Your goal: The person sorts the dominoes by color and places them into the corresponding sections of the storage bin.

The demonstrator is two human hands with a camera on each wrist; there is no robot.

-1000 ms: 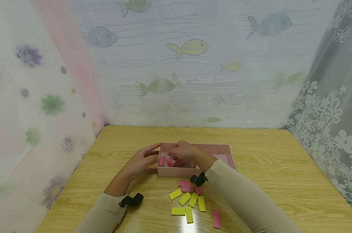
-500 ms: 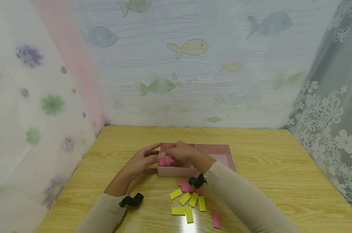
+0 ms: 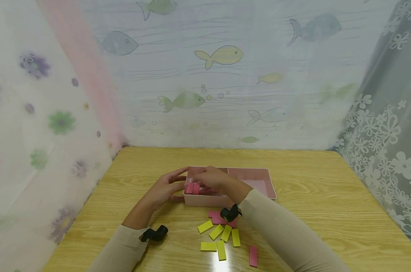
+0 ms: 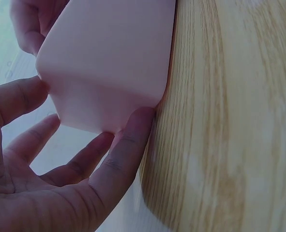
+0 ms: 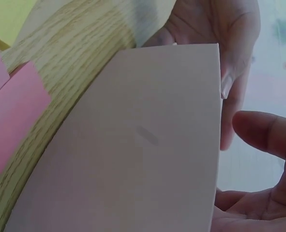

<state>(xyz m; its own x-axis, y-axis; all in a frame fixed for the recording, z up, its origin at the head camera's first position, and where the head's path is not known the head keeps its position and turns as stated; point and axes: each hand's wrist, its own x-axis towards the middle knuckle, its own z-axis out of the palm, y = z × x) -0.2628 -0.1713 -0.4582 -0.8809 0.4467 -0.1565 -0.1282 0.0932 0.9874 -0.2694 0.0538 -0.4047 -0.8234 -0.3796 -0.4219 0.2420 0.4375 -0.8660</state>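
A pink box [image 3: 208,201] with two compartments lies across the table. My left hand [image 3: 162,190] rests at its left end, fingers spread and fairly straight; in the left wrist view the fingertips touch the pink end wall [image 4: 104,106]. My right hand [image 3: 213,177] reaches down into the left compartment. At that compartment's front left, two upright pink domino-like blocks stand side by side, an outer block [image 3: 190,188] and an inner block [image 3: 196,189]. The right fingers are close behind the inner block; the box wall [image 5: 133,130] hides them in the right wrist view, so I cannot tell whether they grip it.
Before the box lie several yellow blocks [image 3: 208,246] and a cluster of pink blocks [image 3: 216,217], partly under the right wrist's camera [image 3: 230,213]. A single pink block [image 3: 253,256] lies nearer the table's front. The right compartment [image 3: 256,185] shows its bare floor.
The inner pink block, tilted and apart a second ago, now stands upright against the outer one. My right hand has shifted slightly left with it. The left hand stays put.
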